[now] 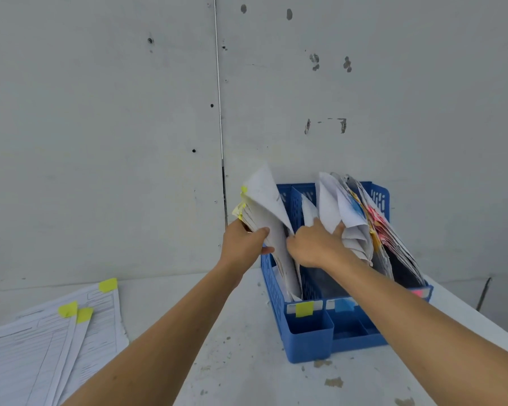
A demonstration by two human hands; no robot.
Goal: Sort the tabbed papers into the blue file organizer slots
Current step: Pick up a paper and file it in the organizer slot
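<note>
Looking down onto a stained white counter set against a scuffed grey wall. Working at the blue file organizer standing near that wall, already carrying papers in its slots. Gripping the yellow-tabbed sheaf with the left hand, thumb and fingers clamping its near edge while seating it in the leftmost slot, behind the yellow label. Reaching the right hand into the middle slot, pressing the blue-tabbed papers aside with the thumb; hiding its fingertips among the sheets, so cannot tell whether closing on one. Leaving more yellow-tabbed sheets lying loose on the counter, well apart to the left. Judging the papers light, thin and floppy: curling and fanning at the top, likely sliding over each other and creasing easily. Probably handling best by pinching the whole sheaf low along one edge, squaring it, and steadying the upper corners while lowering.
</note>
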